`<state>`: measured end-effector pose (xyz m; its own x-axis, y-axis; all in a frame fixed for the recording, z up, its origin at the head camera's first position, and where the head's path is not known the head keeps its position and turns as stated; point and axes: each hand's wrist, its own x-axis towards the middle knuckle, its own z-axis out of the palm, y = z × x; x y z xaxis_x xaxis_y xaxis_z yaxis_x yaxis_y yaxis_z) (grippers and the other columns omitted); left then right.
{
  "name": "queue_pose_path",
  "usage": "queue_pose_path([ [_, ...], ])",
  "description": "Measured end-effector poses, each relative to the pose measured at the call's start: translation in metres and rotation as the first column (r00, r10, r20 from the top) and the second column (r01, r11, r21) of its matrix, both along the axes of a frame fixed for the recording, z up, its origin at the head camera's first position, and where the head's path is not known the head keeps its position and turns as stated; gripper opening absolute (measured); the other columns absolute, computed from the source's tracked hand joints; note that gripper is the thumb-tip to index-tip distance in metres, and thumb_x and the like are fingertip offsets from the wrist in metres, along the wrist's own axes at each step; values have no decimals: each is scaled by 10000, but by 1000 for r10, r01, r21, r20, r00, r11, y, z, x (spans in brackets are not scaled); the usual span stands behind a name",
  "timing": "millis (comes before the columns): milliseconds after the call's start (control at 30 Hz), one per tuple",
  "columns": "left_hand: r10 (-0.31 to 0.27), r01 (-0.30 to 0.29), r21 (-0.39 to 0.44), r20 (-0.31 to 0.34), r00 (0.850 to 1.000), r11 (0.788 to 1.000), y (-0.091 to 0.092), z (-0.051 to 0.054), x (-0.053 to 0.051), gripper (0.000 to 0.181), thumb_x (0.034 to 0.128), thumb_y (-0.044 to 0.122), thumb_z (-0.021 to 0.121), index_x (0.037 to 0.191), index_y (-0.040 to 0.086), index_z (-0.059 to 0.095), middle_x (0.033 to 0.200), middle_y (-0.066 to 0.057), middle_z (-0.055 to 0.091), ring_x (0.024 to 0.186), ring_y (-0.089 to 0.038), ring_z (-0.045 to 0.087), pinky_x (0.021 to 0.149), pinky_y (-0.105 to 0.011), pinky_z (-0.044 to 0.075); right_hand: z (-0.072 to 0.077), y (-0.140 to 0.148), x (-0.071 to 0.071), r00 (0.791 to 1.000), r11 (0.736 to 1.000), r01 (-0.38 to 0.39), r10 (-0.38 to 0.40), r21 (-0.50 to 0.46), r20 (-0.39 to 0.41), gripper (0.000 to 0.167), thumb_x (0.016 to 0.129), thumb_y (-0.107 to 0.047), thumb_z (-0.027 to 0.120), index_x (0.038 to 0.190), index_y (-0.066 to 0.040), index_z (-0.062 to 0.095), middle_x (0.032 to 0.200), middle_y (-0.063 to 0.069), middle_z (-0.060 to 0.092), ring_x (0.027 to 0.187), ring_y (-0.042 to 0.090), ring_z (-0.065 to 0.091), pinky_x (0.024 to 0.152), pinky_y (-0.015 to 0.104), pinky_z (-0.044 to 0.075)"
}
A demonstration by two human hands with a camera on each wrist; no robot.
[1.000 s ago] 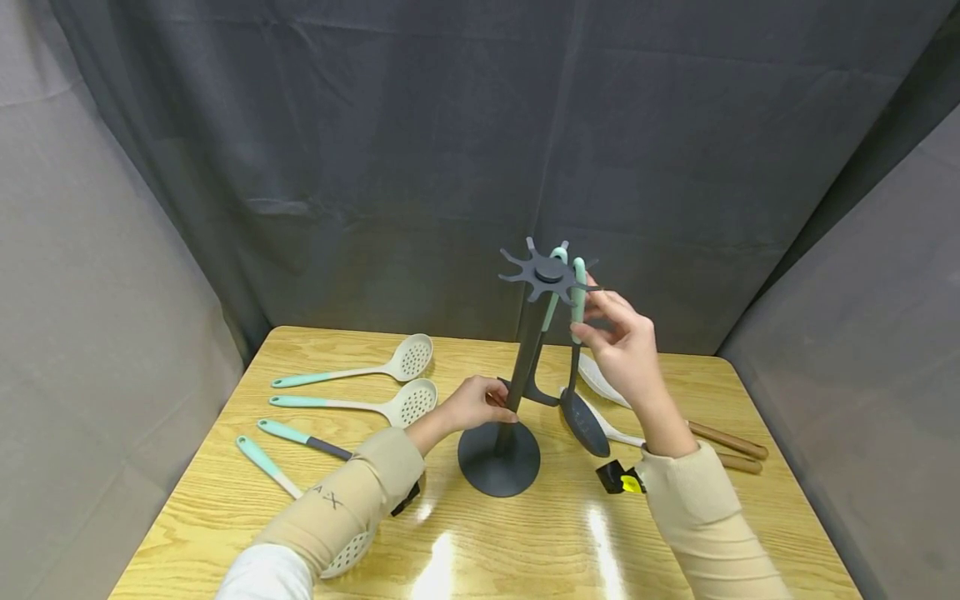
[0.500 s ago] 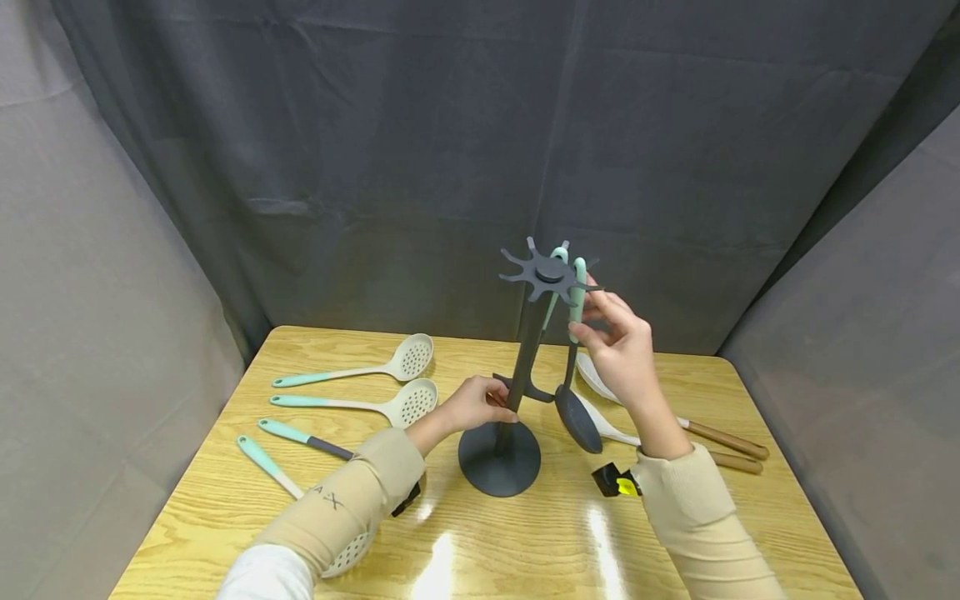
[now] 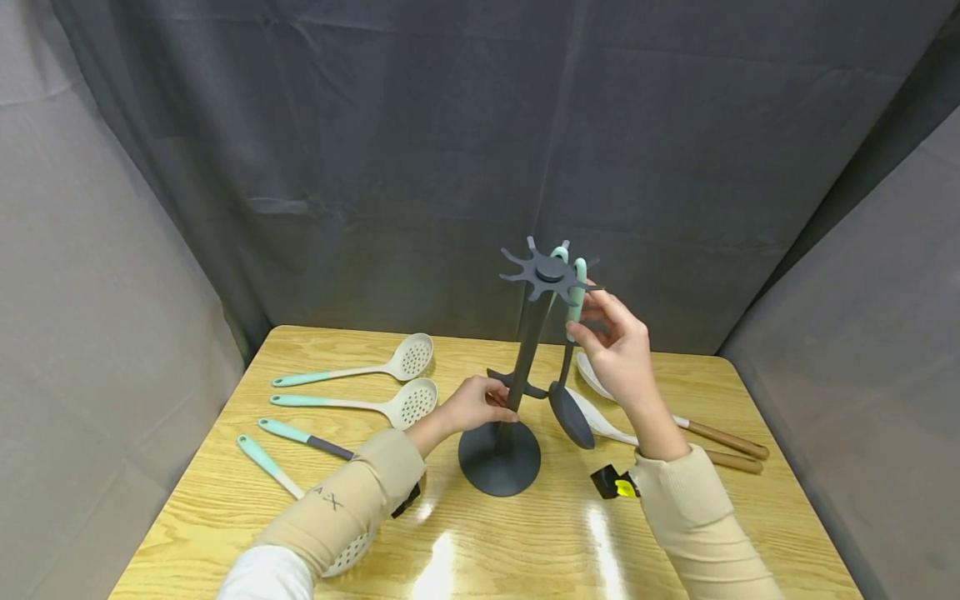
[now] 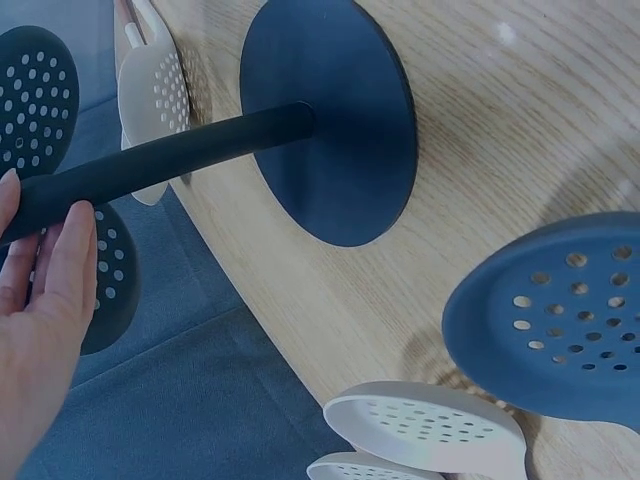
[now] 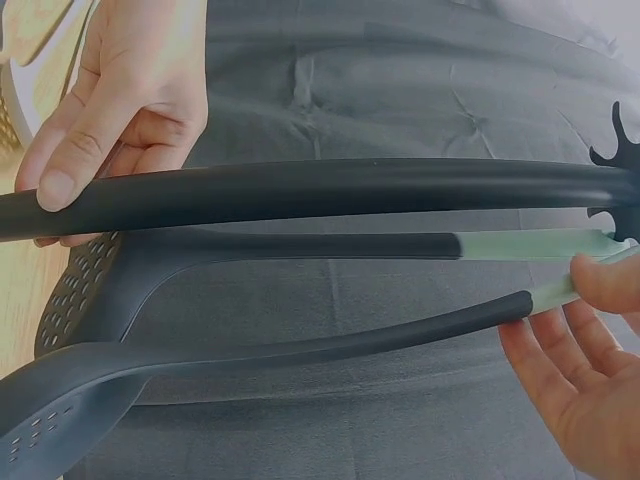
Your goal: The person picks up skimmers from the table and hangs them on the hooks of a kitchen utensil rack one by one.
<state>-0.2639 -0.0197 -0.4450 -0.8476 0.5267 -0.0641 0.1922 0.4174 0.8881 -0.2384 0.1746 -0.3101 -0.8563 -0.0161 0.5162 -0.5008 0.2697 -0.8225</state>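
Note:
A dark utensil rack (image 3: 529, 342) with a round base and a ring of hooks on top stands mid-table. My left hand (image 3: 471, 406) grips its post low down. My right hand (image 3: 618, 346) pinches the mint handle of a dark skimmer (image 3: 572, 418) between thumb and fingers. The skimmer hangs head down, its handle's top at a hook; whether the hook bears it I cannot tell. Beside it a second dark skimmer (image 5: 190, 262) hangs from the rack, partly behind the post in the head view. Holes show in both heads in the left wrist view.
Left of the rack lie two pale skimmers with mint handles (image 3: 414, 358), a dark one (image 3: 283, 431) partly under the left arm, and another pale one (image 3: 258, 457). White utensils with wooden handles (image 3: 727, 439) lie at right. Dark cloth (image 3: 405, 167) hangs behind the table.
The lower ends of both hanging skimmers have swung left, towards the post. My right hand has shifted slightly left with the handle. My left hand stays on the post.

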Motion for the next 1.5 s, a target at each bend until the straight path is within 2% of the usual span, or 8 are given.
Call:
queue_pose_path([
  [800, 16, -16, 13, -2, 1000, 1000, 0, -2, 2, 165, 766, 115, 735, 903, 38, 683, 817, -30, 646, 708, -94, 591, 645, -214, 489, -3, 5, 1, 999, 999, -39, 40, -21, 36, 420, 773, 147, 623, 1178, 82, 536, 990, -126, 578, 863, 21, 587, 712, 155, 496],
  [1000, 12, -12, 10, -5, 1000, 1000, 0, -3, 2, 170, 767, 114, 734, 910, 37, 684, 822, -29, 650, 709, -86, 592, 651, -208, 489, -4, 14, 0, 998, 998, -58, 58, -18, -22, 440, 795, 100, 629, 1220, 51, 526, 984, -44, 599, 862, 52, 597, 717, 167, 496],
  [1100, 10, -10, 17, -7, 1000, 1000, 0, -3, 1, 167, 766, 104, 733, 908, 32, 684, 823, -38, 655, 710, -91, 597, 653, -208, 489, -6, 22, -4, 998, 998, -36, 33, -59, -59, 425, 817, 88, 605, 1232, 51, 518, 979, 13, 610, 861, 64, 598, 723, 164, 486],
  [1200, 8, -8, 28, -9, 1000, 1000, 0, -2, 2, 161, 766, 93, 730, 903, 23, 683, 824, -54, 659, 713, -108, 602, 656, -214, 490, -8, 31, -7, 995, 990, 66, -75, -123, -72, 364, 821, 88, 595, 1180, 89, 534, 955, 62, 614, 849, 63, 595, 707, 146, 470],
  [1267, 9, -8, 31, -11, 1000, 999, 0, -1, 3, 163, 766, 97, 731, 900, 20, 682, 823, -59, 659, 714, -116, 602, 657, -215, 489, -11, 36, -9, 978, 968, 185, -198, -168, -64, 314, 817, 75, 603, 1124, 115, 551, 940, 99, 613, 843, 74, 590, 701, 145, 459],
  [1333, 12, -12, 31, -11, 1000, 999, 0, -1, 3, 162, 765, 98, 732, 898, 19, 682, 820, -62, 659, 713, -121, 601, 656, -215, 486, -18, 44, -12, 938, 922, 332, -345, -200, -32, 283, 820, 42, 615, 1087, 118, 564, 947, 107, 605, 858, 99, 575, 709, 158, 437],
  [1400, 12, -12, 33, -12, 1000, 999, 0, 0, 3, 164, 765, 99, 732, 896, 15, 681, 817, -65, 658, 708, -126, 599, 651, -215, 484, -30, 55, -18, 875, 854, 474, -484, -212, 7, 267, 827, -24, 635, 1066, 84, 585, 959, 62, 596, 883, 104, 550, 726, 181, 418],
  [1500, 11, -11, 38, -15, 1000, 999, 0, -1, 3, 171, 764, 104, 734, 898, 12, 680, 816, -67, 657, 703, -126, 601, 645, -213, 484, -54, 74, -30, 777, 755, 625, -625, -198, 70, 258, 848, -110, 637, 1069, 17, 596, 982, -50, 546, 924, 102, 494, 748, 228, 390],
])
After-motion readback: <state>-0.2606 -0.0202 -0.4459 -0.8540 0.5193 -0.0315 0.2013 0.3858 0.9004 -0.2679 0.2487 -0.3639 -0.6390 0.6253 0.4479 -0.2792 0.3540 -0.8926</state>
